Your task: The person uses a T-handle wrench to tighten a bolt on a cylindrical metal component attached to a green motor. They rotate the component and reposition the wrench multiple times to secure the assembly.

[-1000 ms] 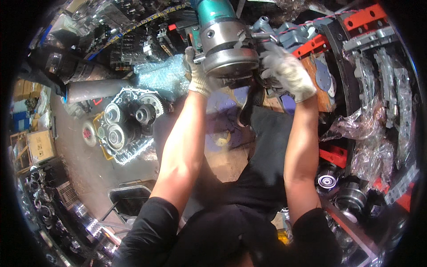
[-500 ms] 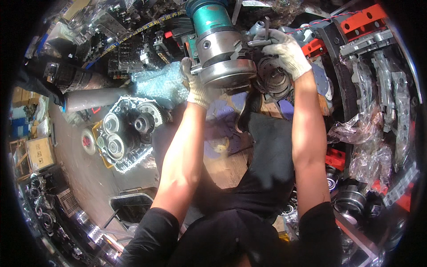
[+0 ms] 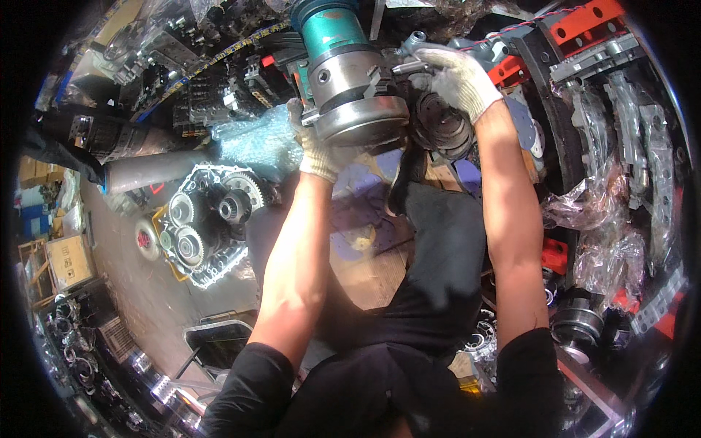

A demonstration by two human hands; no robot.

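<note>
A three-jaw chuck (image 3: pixel 342 79) sits on the end of a green cylindrical machine head (image 3: pixel 336 35), with a thick round steel part (image 3: pixel 363 123) at its near end. My left hand (image 3: pixel 315 150), in a white knit glove, grips that part from its left and lower side; its fingers are partly hidden underneath. To the right of the chuck, my gloved right hand (image 3: pixel 461 82) is around a metal chuck key (image 3: pixel 410 67). The key's shaft points left toward the chuck, its tip apart from it. Part of its handle is hidden by the fingers.
Stacked worn rings (image 3: pixel 444 128) lie below my right hand. Purple discs (image 3: pixel 361 241) are on the floor between my legs. An open gear housing (image 3: pixel 212 223) stands left, near bubble-wrapped parts (image 3: pixel 259 142). Plastic-wrapped metal parts (image 3: pixel 602 233) and a red perforated bar (image 3: pixel 584 22) are at right.
The chuck and both hands appear slightly further left in view. My right hand has turned, its fingers now stretched over the chuck key, whose upright bar no longer shows above them.
</note>
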